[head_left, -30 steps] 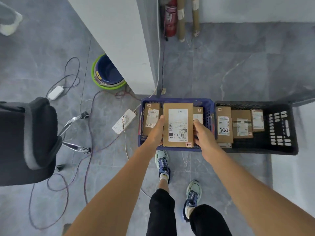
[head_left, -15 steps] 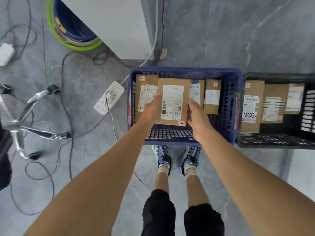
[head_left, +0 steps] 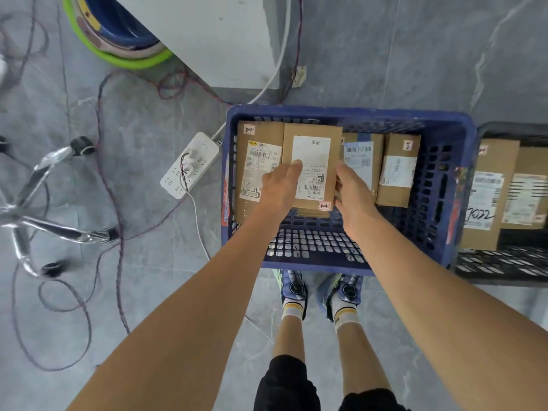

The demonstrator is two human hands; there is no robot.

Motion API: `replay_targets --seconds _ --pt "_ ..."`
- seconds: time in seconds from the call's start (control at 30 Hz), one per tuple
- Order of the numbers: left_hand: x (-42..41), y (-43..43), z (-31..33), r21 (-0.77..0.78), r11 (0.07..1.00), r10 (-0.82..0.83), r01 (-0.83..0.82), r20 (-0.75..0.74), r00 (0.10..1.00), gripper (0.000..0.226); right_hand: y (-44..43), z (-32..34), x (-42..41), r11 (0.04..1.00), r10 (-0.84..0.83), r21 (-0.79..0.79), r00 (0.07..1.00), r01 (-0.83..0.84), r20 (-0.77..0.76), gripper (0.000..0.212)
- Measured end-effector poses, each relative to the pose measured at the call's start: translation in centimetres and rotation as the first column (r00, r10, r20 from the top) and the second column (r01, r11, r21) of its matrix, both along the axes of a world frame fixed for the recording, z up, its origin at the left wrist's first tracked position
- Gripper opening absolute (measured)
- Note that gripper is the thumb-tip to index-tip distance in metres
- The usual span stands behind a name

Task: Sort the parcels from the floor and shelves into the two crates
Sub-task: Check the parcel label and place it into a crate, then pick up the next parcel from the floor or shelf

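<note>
A flat brown parcel (head_left: 314,149) with a white label lies inside the blue crate (head_left: 350,112), over other parcels. My left hand (head_left: 280,189) grips its left edge, with the thumb on the label. My right hand (head_left: 351,192) holds its right edge. Beside it in the crate lie a larger parcel (head_left: 256,161) on the left and two smaller parcels (head_left: 398,170) on the right. The black crate (head_left: 504,262) stands to the right and holds two labelled parcels (head_left: 489,197).
A white power strip (head_left: 189,164) with cables lies left of the blue crate. A chrome chair base (head_left: 44,203) stands at far left. A white pillar (head_left: 213,37) and a green-rimmed bucket (head_left: 124,51) are behind. My feet (head_left: 320,292) stand just before the crate.
The parcel has gone down from above the crate into the blue crate, with both hands still on it. My view has dropped closer to the crates.
</note>
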State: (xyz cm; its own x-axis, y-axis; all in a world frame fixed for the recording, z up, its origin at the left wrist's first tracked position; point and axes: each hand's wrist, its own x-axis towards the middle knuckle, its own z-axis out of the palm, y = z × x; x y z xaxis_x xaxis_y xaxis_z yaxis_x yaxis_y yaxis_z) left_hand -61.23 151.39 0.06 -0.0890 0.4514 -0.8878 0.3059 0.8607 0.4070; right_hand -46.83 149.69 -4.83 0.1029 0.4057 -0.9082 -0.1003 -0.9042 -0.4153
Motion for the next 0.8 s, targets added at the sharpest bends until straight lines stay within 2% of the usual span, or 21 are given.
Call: replay_targets --seconds 0.07,0.13,0.2,0.33,0.4,0.47,0.53,0.63,0.73,0.8 --pt "0.2 0.3 -0.3 -0.007 1.000 -0.007 0.007 0.018 1.000 0.029 0.2 -0.3 -0.2 1.000 0.005 0.006 1.000 -0.005 -0.024 0.063" --pt "0.3 0.4 -0.6 0.002 1.000 0.006 -0.006 0.018 1.000 0.048 0.6 -0.7 -0.1 1.000 0.001 0.015 1.000 -0.001 -0.024 0.083" --pt "0.4 0.4 -0.8 0.001 1.000 -0.001 0.001 0.008 1.000 0.053 0.8 -1.1 0.0 1.000 0.002 0.014 1.000 -0.001 -0.024 0.091" --pt "0.6 0.0 -1.3 0.070 0.998 -0.004 0.002 0.030 1.000 0.040 0.8 -1.4 0.2 0.997 0.061 0.037 0.998 -0.061 -0.012 0.072" --pt "0.8 -0.5 -1.6 0.111 0.991 -0.074 0.075 -0.019 0.997 0.049 0.6 -1.4 0.1 0.993 0.103 0.065 0.995 -0.103 -0.006 0.054" --pt "1.0 -0.8 -1.7 0.076 0.986 -0.146 0.152 -0.069 0.987 0.057 0.4 -1.6 0.1 0.989 0.125 0.080 0.992 -0.124 -0.004 0.042" --pt "1.0 -0.9 -1.7 0.086 0.964 -0.242 0.250 -0.096 0.966 0.050 0.3 -1.5 0.2 0.989 0.133 0.074 0.991 -0.132 -0.016 0.053" --pt "0.9 -0.8 -1.3 0.109 0.981 -0.151 0.161 -0.091 0.984 0.048 0.3 -1.7 0.7 0.991 0.127 0.053 0.992 -0.126 -0.024 0.083" --pt "0.8 -0.6 -0.3 0.092 0.991 -0.089 0.096 -0.081 0.993 0.051 0.6 -0.8 0.8 0.995 0.094 0.046 0.996 -0.094 -0.007 0.085" --pt "0.8 -0.4 0.8 0.108 0.993 -0.040 0.047 -0.060 0.997 0.051 0.9 0.2 1.0 0.996 0.065 0.060 0.998 -0.064 -0.003 0.073"
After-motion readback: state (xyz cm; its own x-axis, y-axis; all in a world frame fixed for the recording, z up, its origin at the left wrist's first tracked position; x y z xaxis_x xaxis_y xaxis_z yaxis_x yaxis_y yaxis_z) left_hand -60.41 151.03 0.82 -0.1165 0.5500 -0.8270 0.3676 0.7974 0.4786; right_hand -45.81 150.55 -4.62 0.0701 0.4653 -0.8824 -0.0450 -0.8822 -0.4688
